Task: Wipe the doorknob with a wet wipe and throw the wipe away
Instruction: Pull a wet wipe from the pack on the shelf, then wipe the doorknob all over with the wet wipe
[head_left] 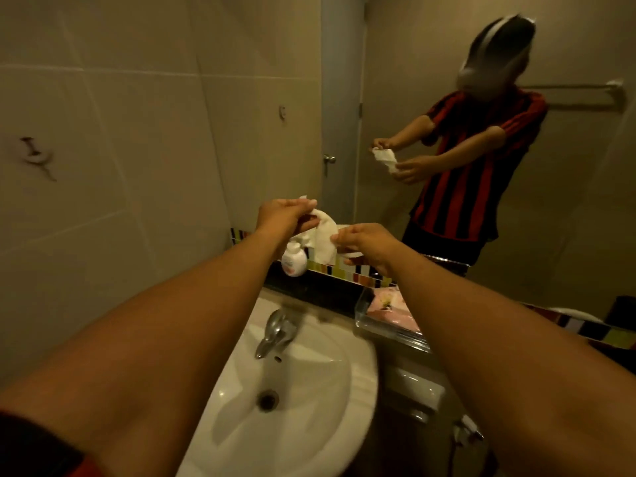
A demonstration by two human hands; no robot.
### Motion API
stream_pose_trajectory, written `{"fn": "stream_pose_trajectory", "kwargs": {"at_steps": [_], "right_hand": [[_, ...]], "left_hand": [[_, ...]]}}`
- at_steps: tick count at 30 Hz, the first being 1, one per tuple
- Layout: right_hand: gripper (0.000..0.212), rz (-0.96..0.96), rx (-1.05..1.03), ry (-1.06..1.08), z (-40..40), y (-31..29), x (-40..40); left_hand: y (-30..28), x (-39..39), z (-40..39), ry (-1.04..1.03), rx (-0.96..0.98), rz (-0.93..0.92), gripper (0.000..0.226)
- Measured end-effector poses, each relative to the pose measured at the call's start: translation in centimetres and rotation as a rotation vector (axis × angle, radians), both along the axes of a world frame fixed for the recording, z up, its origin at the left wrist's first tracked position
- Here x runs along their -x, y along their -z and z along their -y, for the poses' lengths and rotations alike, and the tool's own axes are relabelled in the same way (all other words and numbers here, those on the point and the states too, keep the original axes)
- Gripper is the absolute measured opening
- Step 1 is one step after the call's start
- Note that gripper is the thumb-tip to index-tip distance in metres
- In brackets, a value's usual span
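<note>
Hands point(285, 215) outstretched, pinching wipe point(325, 235).

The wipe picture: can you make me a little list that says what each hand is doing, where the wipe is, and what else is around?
left hand: pinching the top edge of the wet wipe
right hand: pinching the wipe's other side
wet wipe: white, stretched between both hands, above the counter
sink: white, below the arms, tap off
soap bottle: on the ledge behind the sink
clear tray: holds a pink packet
doorknob: seen in the mirror, not touched
</note>
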State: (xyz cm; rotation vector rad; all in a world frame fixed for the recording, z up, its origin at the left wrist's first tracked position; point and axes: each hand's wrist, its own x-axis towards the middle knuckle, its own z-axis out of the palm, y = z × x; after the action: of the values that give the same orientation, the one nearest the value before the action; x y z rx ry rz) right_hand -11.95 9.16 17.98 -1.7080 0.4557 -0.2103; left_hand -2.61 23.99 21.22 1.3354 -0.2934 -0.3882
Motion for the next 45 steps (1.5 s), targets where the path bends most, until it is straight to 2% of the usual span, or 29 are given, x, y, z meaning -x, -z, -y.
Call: {"fn": "stream_pose_trajectory", "kwargs": {"at_steps": [2, 4, 7, 8, 10, 14, 17, 21, 24, 26, 29, 31, 34, 40, 45], "right_hand": [[0.024, 0.017, 0.022, -0.029, -2.7, -0.4, -1.3], [0.022, 0.043, 0.029, -0.066, -5.5, -1.0, -2.4], [0.013, 0.095, 0.082, -0.115, -10.0, -2.1, -4.1], [0.009, 0.103, 0.113, -0.150, -11.7, -2.4, -4.6], [0.010, 0.109, 0.189, -0.239, -15.4, -2.8, -5.5], [0.020, 0.097, 0.248, -0.386, -23.3, -3.4, -7.2], [0.021, 0.107, 0.277, -0.448, -30.3, -3.4, -8.1], [0.027, 0.135, 0.277, -0.508, -39.5, -3.8, -8.1], [0.012, 0.145, 0.238, -0.581, -45.2, -4.1, -7.4], [0.012, 0.138, 0.245, -0.621, -48.3, -3.9, -7.0], [0.017, 0.136, 0.306, -0.681, -52.2, -3.4, -6.7], [0.016, 0.139, 0.314, -0.708, -54.3, -3.0, -6.6], [0.016, 0.136, 0.320, -0.742, -56.8, -2.4, -6.6], [0.016, 0.163, 0.383, -0.776, -60.4, -1.6, -7.8], [0.018, 0.139, 0.367, -0.884, -63.2, -0.9, -9.6]], "left_hand": [[-0.4, -0.3, -3.4, -0.057, 0.032, 0.016, 0.015], [-0.9, -0.8, -7.3, -0.111, 0.044, 0.009, 0.025], [-1.4, -1.0, -14.0, -0.133, -0.143, 0.013, 0.051], [-1.6, -0.9, -16.2, -0.132, -0.223, 0.013, 0.049], [-1.8, -0.6, -20.3, -0.151, -0.312, 0.017, 0.028], [-1.6, 0.1, -28.6, -0.266, -0.363, 0.030, 0.012], [-1.5, 1.2, -35.4, -0.340, -0.458, 0.016, 0.022], [-1.4, 3.3, -44.1, -0.340, -0.452, 0.010, 0.025], [-1.2, 4.4, -49.7, -0.304, -0.608, 0.043, 0.038], [-1.1, 5.2, -52.9, -0.297, -0.694, 0.054, 0.042], [-0.5, 6.3, -56.7, -0.306, -0.758, 0.072, 0.033], [-0.1, 7.2, -58.6, -0.324, -0.729, 0.059, 0.025], [0.8, 7.7, -61.2, -0.370, -0.735, 0.064, 0.032], [2.2, 7.7, -64.8, -0.604, -0.699, 0.046, 0.033], [1.6, 7.5, -66.0, -0.762, -0.720, 0.042, 0.021]]}}
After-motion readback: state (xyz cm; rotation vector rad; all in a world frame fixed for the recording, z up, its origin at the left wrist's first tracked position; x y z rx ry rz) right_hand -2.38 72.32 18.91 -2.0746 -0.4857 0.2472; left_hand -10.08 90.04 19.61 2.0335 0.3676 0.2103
